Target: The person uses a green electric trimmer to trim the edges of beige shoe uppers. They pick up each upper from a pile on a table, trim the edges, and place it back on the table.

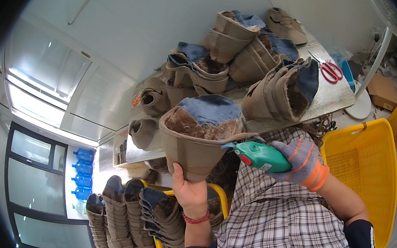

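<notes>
Head view: in front of the table (331, 96), the left hand (190, 196) clamped a lined upper (191, 153), fingers partly hidden; the right hand (301, 163) had fingers around a green cutter (266, 157) nearby. This upper seemed unfinished. Whether stacks below the table (123, 231) and tabletop stacks (270, 95) were finished was unclear.

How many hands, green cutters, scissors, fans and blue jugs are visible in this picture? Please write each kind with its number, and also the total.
Hands: 2 (left hand, right hand)
Green cutter: 1
Scissors: 1
Fan: 1
Blue jugs: 4
Total: 9
</notes>
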{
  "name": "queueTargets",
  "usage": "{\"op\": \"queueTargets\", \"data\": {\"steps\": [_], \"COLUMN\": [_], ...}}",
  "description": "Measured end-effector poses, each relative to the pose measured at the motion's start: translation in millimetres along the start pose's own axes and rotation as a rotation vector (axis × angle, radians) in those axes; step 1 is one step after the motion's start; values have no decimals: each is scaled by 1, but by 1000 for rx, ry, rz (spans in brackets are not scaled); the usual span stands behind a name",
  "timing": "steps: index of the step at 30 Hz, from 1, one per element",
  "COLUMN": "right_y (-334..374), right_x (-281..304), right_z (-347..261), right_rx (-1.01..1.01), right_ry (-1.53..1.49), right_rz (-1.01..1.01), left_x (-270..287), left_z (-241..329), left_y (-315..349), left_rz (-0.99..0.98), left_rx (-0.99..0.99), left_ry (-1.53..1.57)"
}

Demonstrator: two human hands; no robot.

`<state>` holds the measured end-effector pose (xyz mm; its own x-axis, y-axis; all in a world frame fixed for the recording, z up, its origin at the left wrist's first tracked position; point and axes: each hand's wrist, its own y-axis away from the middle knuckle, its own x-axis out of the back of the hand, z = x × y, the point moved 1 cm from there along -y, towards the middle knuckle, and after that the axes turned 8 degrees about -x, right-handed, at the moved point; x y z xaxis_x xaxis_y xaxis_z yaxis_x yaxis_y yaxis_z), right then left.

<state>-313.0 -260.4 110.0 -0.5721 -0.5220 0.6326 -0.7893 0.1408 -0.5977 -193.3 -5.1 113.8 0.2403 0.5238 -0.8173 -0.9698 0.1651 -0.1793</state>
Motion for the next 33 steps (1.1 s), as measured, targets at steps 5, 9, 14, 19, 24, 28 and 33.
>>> {"op": "queueTargets", "data": {"steps": [5, 9, 14, 19, 24, 28, 33], "right_y": [-9, -19, -26, -29, -27, -16, -19], "right_x": [-6, -5, -3, -7, -1, -7, -3], "right_z": [-9, -18, -23, -21, -24, -14, -17], "right_rx": [-41, -109, -156, -181, -235, -287, -342], "right_ry": [-123, -166, -204, -252, -262, -226, -306], "right_rz": [-20, -90, -160, -192, -176, -182, -200], "left_x": [2, 15, 31, 37, 77, 57, 47], "left_z": [-8, -17, -29, -38, -44, -46, -50], "left_y": [10, 12, 13, 18, 16, 16, 19], "left_rz": [-102, -167, -220, -295, -252, -325, -365], "left_rx": [-109, -224, -363, -383, -434, -465, -414], "left_ry": [-158, -244, -354, -571, -751, -808, -1046]}}
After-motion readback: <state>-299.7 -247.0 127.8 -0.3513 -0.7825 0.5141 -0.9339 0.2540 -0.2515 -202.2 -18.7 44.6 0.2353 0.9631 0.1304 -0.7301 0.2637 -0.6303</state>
